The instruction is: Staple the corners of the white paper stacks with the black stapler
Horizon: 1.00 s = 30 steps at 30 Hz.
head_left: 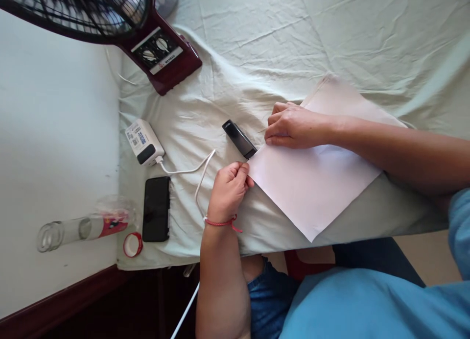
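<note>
White sheets of paper (312,187) lie at a slant on the cloth-covered table, with layered edges showing at the far corner. My left hand (231,187), wearing a red string bracelet, pinches the near-left corner of the paper between thumb and fingers. Across the upper left edge rests my right hand (293,126), its fingers curled closed over that edge; the fingertips are partly hidden. A black stapler (238,138) lies just beyond my left hand, its near end touching or slightly under the paper's corner; I cannot tell which.
To the left are a white boxy device (145,142) with a white cable (183,171), a black phone (156,209), a glass bottle (88,226) and a red-rimmed cap (132,244). A dark red fan (163,55) stands at the far left. The table's front edge (330,243) runs below the paper.
</note>
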Motion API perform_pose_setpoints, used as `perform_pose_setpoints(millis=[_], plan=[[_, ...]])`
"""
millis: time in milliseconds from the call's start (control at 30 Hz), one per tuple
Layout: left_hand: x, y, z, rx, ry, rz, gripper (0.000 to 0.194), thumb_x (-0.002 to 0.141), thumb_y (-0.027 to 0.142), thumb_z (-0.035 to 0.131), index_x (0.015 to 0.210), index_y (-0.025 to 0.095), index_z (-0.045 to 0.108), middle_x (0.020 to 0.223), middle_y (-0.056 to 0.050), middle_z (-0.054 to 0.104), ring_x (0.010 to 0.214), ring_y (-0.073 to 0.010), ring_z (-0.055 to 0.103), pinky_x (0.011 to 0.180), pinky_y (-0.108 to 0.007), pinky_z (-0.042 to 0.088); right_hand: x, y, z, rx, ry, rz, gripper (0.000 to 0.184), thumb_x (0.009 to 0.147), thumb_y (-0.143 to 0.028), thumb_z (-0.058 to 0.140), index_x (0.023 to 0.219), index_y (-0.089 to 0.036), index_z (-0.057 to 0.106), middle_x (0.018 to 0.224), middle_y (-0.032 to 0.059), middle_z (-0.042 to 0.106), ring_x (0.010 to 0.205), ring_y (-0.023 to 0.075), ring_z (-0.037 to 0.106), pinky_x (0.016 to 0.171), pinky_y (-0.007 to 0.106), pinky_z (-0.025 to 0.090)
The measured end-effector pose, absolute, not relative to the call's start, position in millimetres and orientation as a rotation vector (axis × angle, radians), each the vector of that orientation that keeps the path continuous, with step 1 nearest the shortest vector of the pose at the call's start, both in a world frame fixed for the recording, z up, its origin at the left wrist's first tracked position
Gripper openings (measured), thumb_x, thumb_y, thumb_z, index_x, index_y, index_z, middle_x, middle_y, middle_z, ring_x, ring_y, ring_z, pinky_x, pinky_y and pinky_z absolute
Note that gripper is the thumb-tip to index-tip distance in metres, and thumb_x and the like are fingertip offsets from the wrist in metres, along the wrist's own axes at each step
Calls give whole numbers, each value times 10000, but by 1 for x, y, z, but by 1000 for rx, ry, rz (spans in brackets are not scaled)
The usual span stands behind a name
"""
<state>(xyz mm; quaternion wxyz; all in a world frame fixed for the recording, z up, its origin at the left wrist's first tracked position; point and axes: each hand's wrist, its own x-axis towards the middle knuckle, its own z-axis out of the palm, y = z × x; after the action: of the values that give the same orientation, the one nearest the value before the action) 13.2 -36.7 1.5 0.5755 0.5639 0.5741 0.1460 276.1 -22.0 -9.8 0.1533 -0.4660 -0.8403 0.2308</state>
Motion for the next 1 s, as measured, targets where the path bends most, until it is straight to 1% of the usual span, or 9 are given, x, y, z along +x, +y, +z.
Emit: perform_pose_setpoints(millis=[67, 200, 367, 467, 633, 733, 833, 1000], plan=[[16, -37, 2, 1394, 1391, 310, 429, 1031, 318, 570, 615, 212, 577, 510, 22, 512, 472, -106, 373, 508, -249, 265, 275, -22, -11, -1375, -2394, 671, 363, 1083, -416, 540, 814, -224, 691, 886, 98, 704, 1019, 257, 490, 1026, 462, 421], [23, -37, 5, 1683, 1468, 255, 499, 1029, 259, 543, 532, 229, 545, 490, 4, 508, 514, -144, 448, 585, -285, 307, 274, -21, -15, -1415, -2352, 693, 344, 1051, -377, 600, 746, -220, 628, 813, 83, 666, 1034, 278, 520, 1029, 460, 438], [30, -37, 4, 1869, 1541, 240, 466, 995, 191, 563, 536, 244, 507, 517, -1, 514, 561, -178, 473, 645, -324, 278, 274, -20, -22, -1379, -2310, 681, 353, 1042, -353, 646, 717, -220, 607, 770, 63, 663, 1074, 277, 553, 1104, 461, 437], [32, -36, 4, 1899, 1593, 194, 456, 1009, 184, 545, 559, 244, 504, 544, -6, 534, 579, -186, 486, 663, -328, 268, 274, -20, -24, -1379, -2296, 660, 360, 1042, -356, 658, 715, -214, 604, 764, 60, 664, 1087, 277, 563, 1125, 473, 438], [33, -38, 6, 1840, 1573, 233, 459, 1031, 192, 541, 576, 241, 511, 533, 2, 541, 575, -178, 477, 661, -314, 289, 272, -20, -26, -1400, -2265, 662, 347, 1028, -349, 677, 717, -210, 617, 780, 58, 664, 1129, 290, 568, 1154, 494, 424], [32, -39, 6, 1774, 1546, 331, 436, 1027, 227, 588, 593, 232, 544, 540, 12, 553, 569, -162, 473, 648, -307, 305, 272, -20, -28, -1402, -2252, 627, 333, 1030, -337, 657, 723, -210, 638, 806, 61, 676, 1131, 300, 583, 1164, 522, 417], [31, -39, 5, 1772, 1541, 382, 428, 1011, 233, 628, 590, 226, 554, 552, 13, 564, 576, -155, 477, 646, -305, 310, 274, -18, -30, -1358, -2249, 600, 323, 1037, -375, 651, 759, -215, 679, 835, 56, 703, 1145, 300, 593, 1169, 527, 421], [32, -37, 8, 1779, 1540, 314, 490, 1032, 181, 567, 546, 234, 535, 500, 12, 525, 547, -166, 463, 655, -308, 319, 282, -14, -34, -1313, -2229, 653, 327, 1014, -463, 704, 808, -209, 728, 847, 31, 740, 1118, 270, 618, 1150, 505, 449]])
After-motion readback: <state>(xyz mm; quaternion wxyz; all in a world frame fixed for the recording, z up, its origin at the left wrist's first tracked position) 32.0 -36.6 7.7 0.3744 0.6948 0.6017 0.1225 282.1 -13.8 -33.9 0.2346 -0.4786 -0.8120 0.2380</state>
